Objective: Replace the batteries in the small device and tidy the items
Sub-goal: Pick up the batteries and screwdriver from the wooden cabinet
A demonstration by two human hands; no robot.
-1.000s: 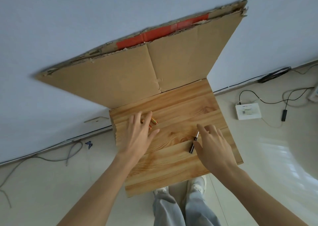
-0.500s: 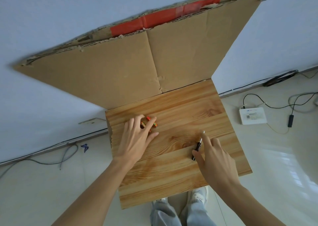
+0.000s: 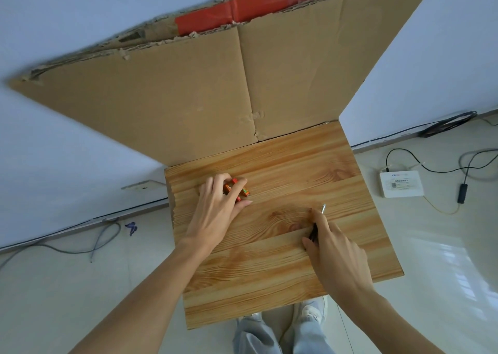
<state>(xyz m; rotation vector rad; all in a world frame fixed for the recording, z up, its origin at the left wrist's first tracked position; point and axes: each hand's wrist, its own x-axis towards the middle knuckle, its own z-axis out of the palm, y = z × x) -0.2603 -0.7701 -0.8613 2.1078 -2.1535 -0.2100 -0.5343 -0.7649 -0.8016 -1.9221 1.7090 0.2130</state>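
Since half a second earlier, the right hand has been drawn tighter onto the screwdriver, so that more of the black handle is covered. The fingers of the left hand have been bent further over the batteries.

The screwdriver is pinched between the right thumb and forefinger, and only a sliver of handle and the metal tip are left showing. Its long axis is laid from the near edge of the bench toward the far edge, leaning slightly right. The tip is pointed away from the person, out past the fingertips.

The left hand is curled over the orange batteries, which are seen between and just beyond the fingers, with the thumb brought in from the near side. Whether they are lifted off the wood cannot be told.

The batteries are placed toward the far left corner of the bench and the screwdriver right of the middle, with the two hands well apart. Each item is thus already under its nearer hand. No small device can be made out, so tidying is judged to be the step in hand.

Behind the far edge a sheet of cardboard is leaned against the wall. A white box with cables is seen on the floor to the right.
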